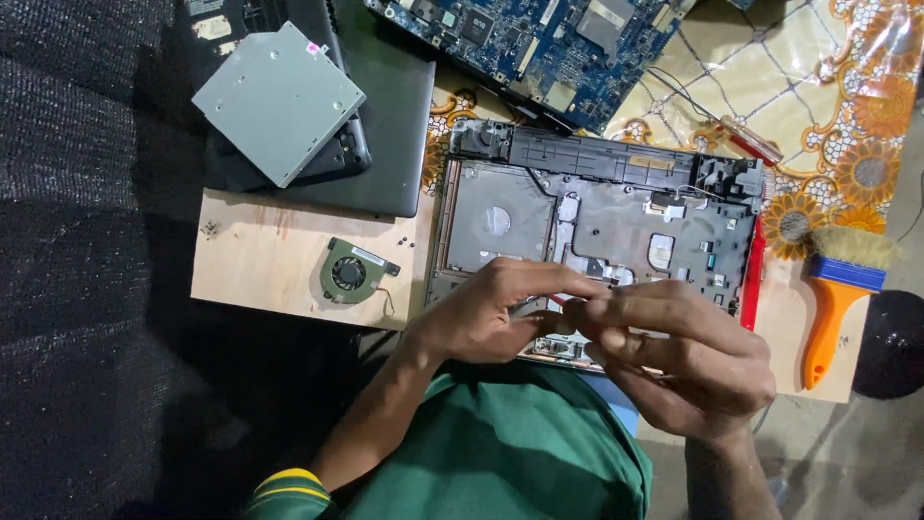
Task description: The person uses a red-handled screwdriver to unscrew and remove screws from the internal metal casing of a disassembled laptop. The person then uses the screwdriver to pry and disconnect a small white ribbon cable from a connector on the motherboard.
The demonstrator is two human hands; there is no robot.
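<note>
A stripped grey laptop base shell (597,207) lies on a wooden board. My left hand (486,313) and my right hand (688,351) meet over its near edge, fingertips pinched together around something small at about the middle; the item is too small to identify. Both hands hide the shell's front rim.
A small round cooling fan (351,273) and loose screws (406,242) lie on the board (250,265). A silver optical drive (277,101) rests on dark laptop parts (395,125). A blue circuit board (539,43) lies beyond; an orange-handled brush (839,289) and red screwdriver (751,143) at right.
</note>
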